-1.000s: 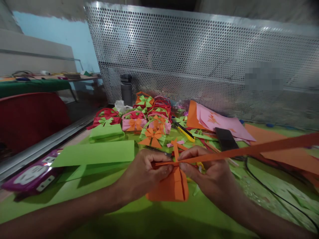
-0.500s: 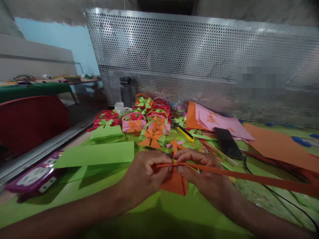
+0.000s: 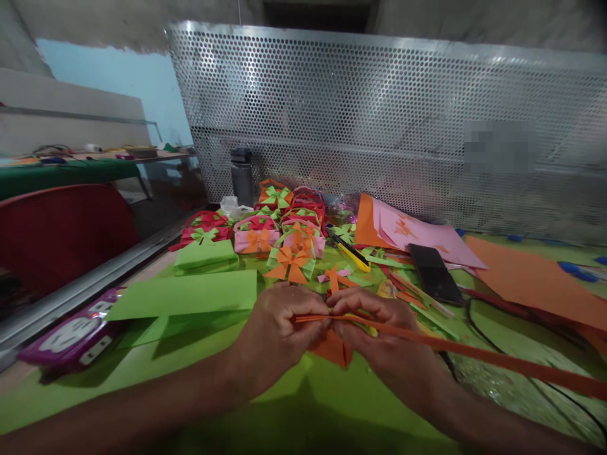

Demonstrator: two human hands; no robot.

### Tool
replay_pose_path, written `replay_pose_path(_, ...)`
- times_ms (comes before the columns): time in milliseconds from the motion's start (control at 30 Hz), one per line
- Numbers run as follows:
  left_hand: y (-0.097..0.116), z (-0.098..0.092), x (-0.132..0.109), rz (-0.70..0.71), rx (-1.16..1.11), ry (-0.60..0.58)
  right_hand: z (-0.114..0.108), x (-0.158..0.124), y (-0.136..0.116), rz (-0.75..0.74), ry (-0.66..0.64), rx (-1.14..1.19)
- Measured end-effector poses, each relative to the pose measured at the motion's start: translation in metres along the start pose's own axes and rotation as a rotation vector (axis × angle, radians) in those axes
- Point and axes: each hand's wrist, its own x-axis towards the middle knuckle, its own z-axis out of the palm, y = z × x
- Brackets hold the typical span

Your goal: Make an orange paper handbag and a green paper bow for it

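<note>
A long orange paper strip [image 3: 465,355] runs from between my hands out to the right edge of the view. My left hand [image 3: 287,325] pinches its folded end between thumb and forefinger. Close beside it, my right hand [image 3: 379,322] grips the same strip, fingertips nearly meeting the left ones. Below my fingers a folded orange paper piece [image 3: 334,349] shows, partly hidden by both hands. Just beyond them lie an orange paper bow [image 3: 336,278] and a small green bag with an orange bow [image 3: 290,262].
Small paper bags [image 3: 256,240] crowd the table's middle back. Green sheets [image 3: 190,294] and a purple pouch [image 3: 71,338] lie left. A yellow cutter [image 3: 353,256], a phone [image 3: 434,272], pink sheets [image 3: 417,230] and an orange sheet [image 3: 531,272] are right. A bottle [image 3: 242,177] stands behind.
Both hands stay together on the strip, with the fingertips shifted slightly. The strip's loose right part hangs lower, and the folded orange piece beneath is tilted differently. The view has moved slightly.
</note>
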Motion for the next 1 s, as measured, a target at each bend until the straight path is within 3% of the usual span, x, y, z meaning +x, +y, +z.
replay_pose_path(200,-0.003,0.001,-0.002,0.049,0.047,0.004,0.001,-0.002,0.0,-0.009,-0.005,-0.012)
replay_pose_path(667,-0.003,0.001,-0.002,0.0,0.05,-0.052,0.0,-0.002,0.006,-0.058,-0.044,-0.028)
replay_pose_path(833,-0.006,-0.002,-0.002,0.083,0.055,-0.012,-0.001,0.001,0.004,-0.069,-0.028,0.144)
replay_pose_path(1000,-0.012,-0.008,-0.003,0.196,0.204,0.023,-0.006,0.003,0.003,-0.01,-0.118,0.243)
